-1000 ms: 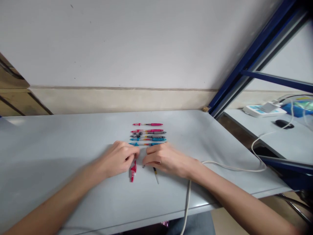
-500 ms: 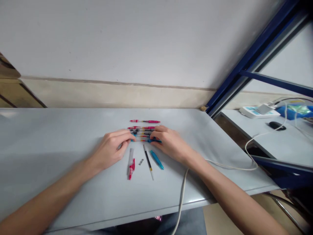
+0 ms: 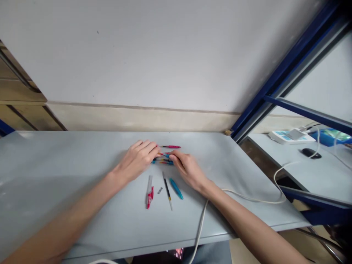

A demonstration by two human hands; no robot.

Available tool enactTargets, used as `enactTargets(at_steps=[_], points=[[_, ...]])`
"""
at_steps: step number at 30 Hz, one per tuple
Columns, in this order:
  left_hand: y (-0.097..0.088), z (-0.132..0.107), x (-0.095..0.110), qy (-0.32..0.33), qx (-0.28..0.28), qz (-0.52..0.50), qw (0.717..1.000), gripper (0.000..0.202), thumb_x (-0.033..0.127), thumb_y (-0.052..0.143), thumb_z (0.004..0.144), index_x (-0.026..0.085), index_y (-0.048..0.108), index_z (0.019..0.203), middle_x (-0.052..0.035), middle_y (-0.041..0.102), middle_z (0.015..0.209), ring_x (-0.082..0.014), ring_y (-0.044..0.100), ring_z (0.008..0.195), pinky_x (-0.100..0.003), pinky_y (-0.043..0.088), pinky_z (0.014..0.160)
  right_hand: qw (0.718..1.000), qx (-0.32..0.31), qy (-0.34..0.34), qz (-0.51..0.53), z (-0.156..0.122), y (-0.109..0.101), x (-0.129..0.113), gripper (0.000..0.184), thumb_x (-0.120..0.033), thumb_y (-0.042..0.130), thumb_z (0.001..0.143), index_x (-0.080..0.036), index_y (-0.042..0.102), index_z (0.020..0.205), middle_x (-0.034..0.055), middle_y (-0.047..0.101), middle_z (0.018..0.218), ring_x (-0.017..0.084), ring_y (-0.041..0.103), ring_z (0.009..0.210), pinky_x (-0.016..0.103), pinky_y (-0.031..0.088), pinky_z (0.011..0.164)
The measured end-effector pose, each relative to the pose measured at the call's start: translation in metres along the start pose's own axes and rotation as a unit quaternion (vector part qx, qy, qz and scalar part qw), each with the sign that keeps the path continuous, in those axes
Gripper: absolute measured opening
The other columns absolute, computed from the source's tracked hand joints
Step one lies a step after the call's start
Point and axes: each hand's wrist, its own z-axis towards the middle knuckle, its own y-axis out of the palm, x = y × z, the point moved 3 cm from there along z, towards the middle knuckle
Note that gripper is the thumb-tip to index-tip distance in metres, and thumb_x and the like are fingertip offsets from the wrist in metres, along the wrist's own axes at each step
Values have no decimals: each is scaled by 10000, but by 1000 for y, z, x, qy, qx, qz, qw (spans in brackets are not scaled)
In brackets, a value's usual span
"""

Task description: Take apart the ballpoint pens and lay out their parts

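Above a row of clear-barrelled pens (image 3: 164, 162), my left hand (image 3: 141, 157) and my right hand (image 3: 188, 168) have their fingers closed at opposite ends of one pen (image 3: 165, 155) with a blue grip. My left fingers cover its left end; my right thumb and fingers pinch its blue end. Part of the row is hidden by both hands. Closer to me lie a clear and red pen barrel (image 3: 150, 198), a small metal spring-like piece (image 3: 160, 190), an ink refill (image 3: 167, 191) and a turquoise pen grip (image 3: 176, 189). Beyond my hands lies a pink pen (image 3: 172, 146).
The grey table (image 3: 110, 220) meets a wall behind. A white cable (image 3: 202, 223) runs under my right forearm and over the table's front edge. Right of a blue metal frame (image 3: 255, 99) are a black mouse (image 3: 310, 153) and a white power strip (image 3: 283, 136).
Both hands have lifted from the row's near side and moved slightly away from me, now with a pen between them. The view has tilted up slightly. The loose parts lie unchanged.
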Motion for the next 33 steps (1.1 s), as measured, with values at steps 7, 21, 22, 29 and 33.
enactTargets(at_steps=[7,21,22,29,33], points=[[19,-19,12,-41,-38,-69,996,267,160,386,1035,180,648,1084,-32,654,790,-173,605,689,-304,411,634,996,54,-56,34,-3,0,3,148,-201,493,1037,-193,636,1004,38,675,915,162,598,822,276,449,763],[11,-24,10,-98,-27,-93,990,252,34,419,894,182,622,876,-19,704,769,-174,632,657,-290,352,564,993,76,-87,36,1,5,-3,122,-285,573,1013,-196,653,1040,73,678,999,219,596,946,352,472,858],[11,-25,11,-101,-26,-97,990,261,26,415,878,183,623,877,-18,708,767,-173,638,658,-285,350,559,993,77,-86,38,-1,5,-5,145,-294,617,991,-203,647,1101,79,677,1058,227,594,993,363,471,888],[9,-24,21,-92,-19,-106,990,280,32,404,826,187,636,854,-16,707,721,-166,632,603,-277,341,532,995,50,-88,23,-5,5,-10,166,-210,553,1017,-195,689,923,48,707,887,205,604,868,351,471,836],[10,-24,22,-101,-31,-116,988,293,18,395,743,192,616,825,0,678,670,-154,600,558,-270,315,511,993,50,-102,34,-5,3,-13,86,-234,637,972,-197,674,1041,73,701,1032,226,606,966,370,478,883]])
